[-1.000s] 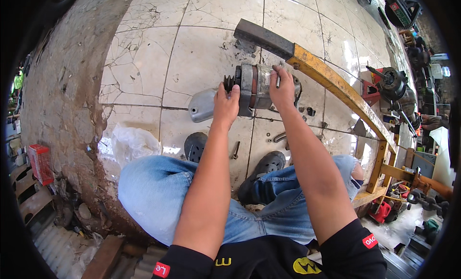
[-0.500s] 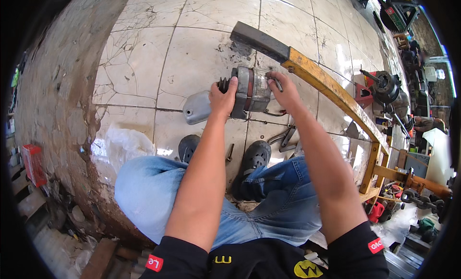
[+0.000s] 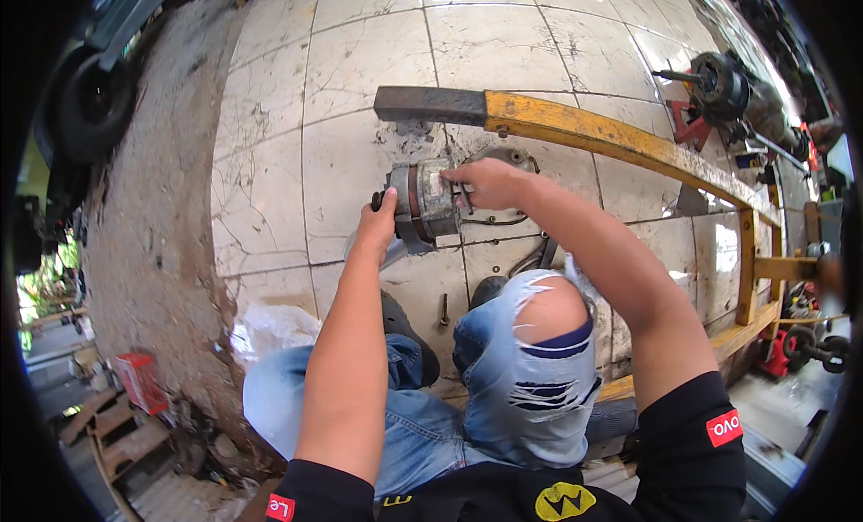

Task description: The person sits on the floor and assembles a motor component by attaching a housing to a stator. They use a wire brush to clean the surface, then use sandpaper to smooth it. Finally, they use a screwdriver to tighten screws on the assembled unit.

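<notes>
A grey metal alternator [image 3: 431,194] with a brown-red band is held up over the tiled floor, tilted a little. My left hand [image 3: 378,221] grips its left end by the dark pulley, with the thumb on the casing. At the opposite end is my right hand [image 3: 490,182], its index finger stretched onto the casing. The other fingers are curled by a thin dark metal piece [image 3: 466,198]; I cannot make out whether it is a tool or part of the alternator. A smooth grey metal piece [image 3: 393,250] is partly hidden behind my left forearm.
A yellow steel hoist leg [image 3: 611,140] with a dark end crosses beyond my hands. Near my shoes lie a small bolt-like piece [image 3: 444,309] and pliers-like tools [image 3: 542,255]. Clear plastic [image 3: 274,331] lies at left. A red stand [image 3: 688,124] supports an axle assembly at right.
The view has shifted, and the alternator now appears further left and more tilted. My right index finger now stretches over its casing. My left hand keeps its hold. My right knee has come up into view.
</notes>
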